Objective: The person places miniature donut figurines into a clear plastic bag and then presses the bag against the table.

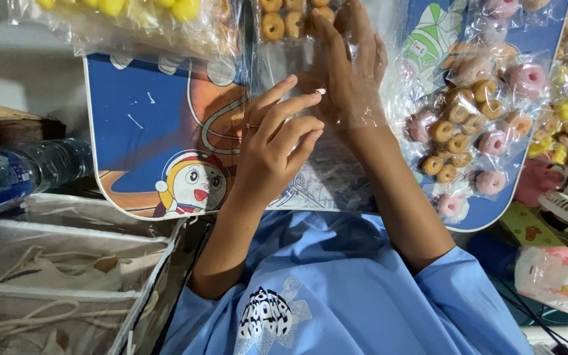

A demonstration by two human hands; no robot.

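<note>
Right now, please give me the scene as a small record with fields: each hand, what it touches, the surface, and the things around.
left hand: fingers bent, tips at the clear bag
right hand: inside the clear bag, fingers straight
grip: neither hand closed on anything
surface: blue cartoon table
right side: bagged small rings, brown and pink
top left: bag of yellow pieces
far left: water bottle lying down
clothing: blue shirt

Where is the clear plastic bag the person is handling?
In the head view, the clear plastic bag is pulled over the right hand at top centre, with the left hand touching it, above the blue cartoon table.
</note>
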